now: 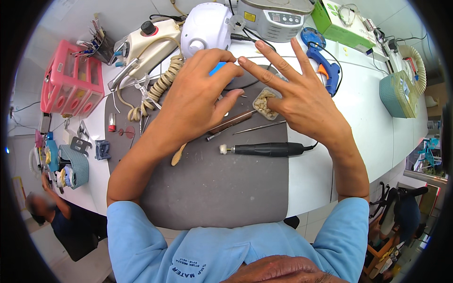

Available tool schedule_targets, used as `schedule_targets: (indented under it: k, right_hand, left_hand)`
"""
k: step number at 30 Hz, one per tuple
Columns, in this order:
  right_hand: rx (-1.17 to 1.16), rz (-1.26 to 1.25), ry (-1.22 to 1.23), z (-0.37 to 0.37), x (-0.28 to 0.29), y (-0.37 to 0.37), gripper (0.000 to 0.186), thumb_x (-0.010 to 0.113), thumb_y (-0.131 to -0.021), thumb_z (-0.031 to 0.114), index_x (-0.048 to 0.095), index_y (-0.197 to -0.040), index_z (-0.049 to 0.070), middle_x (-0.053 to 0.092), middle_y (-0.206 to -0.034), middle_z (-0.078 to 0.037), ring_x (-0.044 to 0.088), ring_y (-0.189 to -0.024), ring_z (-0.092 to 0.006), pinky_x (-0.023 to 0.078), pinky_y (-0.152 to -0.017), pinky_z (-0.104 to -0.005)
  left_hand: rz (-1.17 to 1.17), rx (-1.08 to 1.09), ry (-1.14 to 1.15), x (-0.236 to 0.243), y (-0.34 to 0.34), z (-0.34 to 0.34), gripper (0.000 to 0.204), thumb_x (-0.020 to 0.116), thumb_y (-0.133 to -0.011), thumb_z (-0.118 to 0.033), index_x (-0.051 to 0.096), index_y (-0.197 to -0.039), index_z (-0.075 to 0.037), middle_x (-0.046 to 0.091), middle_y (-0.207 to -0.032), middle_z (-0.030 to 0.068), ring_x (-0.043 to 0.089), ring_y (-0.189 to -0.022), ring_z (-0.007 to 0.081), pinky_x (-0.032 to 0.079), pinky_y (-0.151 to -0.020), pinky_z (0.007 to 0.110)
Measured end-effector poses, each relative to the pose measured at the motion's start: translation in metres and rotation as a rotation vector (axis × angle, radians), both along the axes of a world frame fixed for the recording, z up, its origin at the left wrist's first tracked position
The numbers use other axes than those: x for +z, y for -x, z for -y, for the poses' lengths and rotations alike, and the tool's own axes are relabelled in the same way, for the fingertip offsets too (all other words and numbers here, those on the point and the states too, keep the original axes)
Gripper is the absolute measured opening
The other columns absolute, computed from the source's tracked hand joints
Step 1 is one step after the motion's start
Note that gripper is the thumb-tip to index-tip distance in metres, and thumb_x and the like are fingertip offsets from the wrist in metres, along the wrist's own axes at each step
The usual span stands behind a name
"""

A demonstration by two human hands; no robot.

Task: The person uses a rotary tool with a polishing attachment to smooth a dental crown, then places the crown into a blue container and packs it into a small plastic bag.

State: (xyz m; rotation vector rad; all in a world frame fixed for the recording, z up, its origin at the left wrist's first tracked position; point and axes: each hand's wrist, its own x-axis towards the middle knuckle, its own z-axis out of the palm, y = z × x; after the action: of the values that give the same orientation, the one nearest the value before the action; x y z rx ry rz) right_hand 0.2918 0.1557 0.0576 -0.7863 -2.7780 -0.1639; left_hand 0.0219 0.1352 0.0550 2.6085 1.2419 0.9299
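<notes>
My left hand [203,89] hovers over the grey mat, thumb and bent fingers apart, with nothing visible between them. Part of a blue thing [217,69] shows behind its fingers. My right hand [304,96] is spread open, its index fingertip close to the left hand's fingertips. Its thumb side covers part of a small clear tub [264,112] of beige lumps. Below the hands lie a tool with a brown handle [236,120], a thin metal pick [259,128] and a black rotary handpiece [266,149] with a white tip. A pale brush-like end [177,156] pokes out beneath my left wrist.
A beige control box [153,42] with a coiled cord [167,78] stands at back left, beside a white machine [207,28]. A blue glue gun [326,68] lies right. Pink drawers [71,82] stand left. Another person [71,221] is at far left.
</notes>
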Motion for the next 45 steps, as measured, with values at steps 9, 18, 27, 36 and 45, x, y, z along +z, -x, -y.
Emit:
schedule_targets:
  k: [9, 18, 27, 36, 45]
  right_hand:
    - [-0.026, -0.257, 0.161, -0.008, 0.023, -0.021, 0.013, 0.074, -0.091, -0.002, 0.068, -0.1, 0.005, 0.063, -0.16, -0.014, 0.056, -0.148, -0.0396, 0.046, -0.12, -0.0587]
    - [-0.221, -0.531, 0.479, 0.003, 0.029, -0.023, 0.009, 0.07, -0.103, 0.002, 0.062, -0.106, -0.001, 0.071, -0.089, -0.02, 0.067, -0.078, -0.0416, 0.052, -0.07, -0.0468]
    - [-0.058, -0.239, 0.536, 0.019, 0.027, -0.018, 0.01, 0.066, -0.105, 0.013, 0.062, -0.11, 0.006, 0.074, -0.082, -0.017, 0.075, -0.08, -0.043, 0.056, -0.068, -0.054]
    - [-0.11, 0.031, 0.373, 0.043, 0.017, -0.008, 0.019, 0.071, -0.096, 0.013, 0.065, -0.112, 0.005, 0.08, -0.102, -0.023, 0.077, -0.075, -0.0443, 0.059, -0.067, -0.0521]
    - [-0.191, -0.337, 0.265, -0.009, 0.004, -0.014, 0.006, 0.072, -0.099, 0.01, 0.07, -0.101, 0.005, 0.075, -0.093, -0.015, 0.072, -0.097, -0.0394, 0.056, -0.084, -0.0519]
  left_hand:
    - [-0.042, -0.077, 0.174, -0.001, 0.005, 0.002, 0.027, 0.089, -0.091, -0.014, 0.076, -0.113, -0.005, 0.069, -0.113, 0.0128, 0.068, -0.111, 0.036, 0.055, -0.098, 0.047]
    - [-0.109, -0.101, 0.313, -0.008, -0.005, 0.012, 0.029, 0.089, -0.092, -0.022, 0.069, -0.108, -0.008, 0.074, -0.101, 0.0111, 0.073, -0.095, 0.0346, 0.056, -0.082, 0.048]
    - [-0.2, 0.007, 0.313, -0.007, -0.006, 0.016, 0.023, 0.079, -0.095, -0.011, 0.063, -0.111, -0.008, 0.075, -0.095, 0.0141, 0.074, -0.085, 0.0406, 0.056, -0.072, 0.051]
    - [-0.274, -0.203, 0.322, -0.013, -0.01, 0.023, 0.039, 0.078, -0.097, -0.012, 0.07, -0.135, -0.01, 0.068, -0.135, 0.0099, 0.075, -0.102, 0.0354, 0.061, -0.081, 0.048]
    - [-0.297, -0.285, 0.192, -0.019, -0.02, 0.03, 0.046, 0.077, -0.098, -0.013, 0.067, -0.142, -0.005, 0.069, -0.14, 0.0099, 0.076, -0.107, 0.0309, 0.064, -0.085, 0.046]
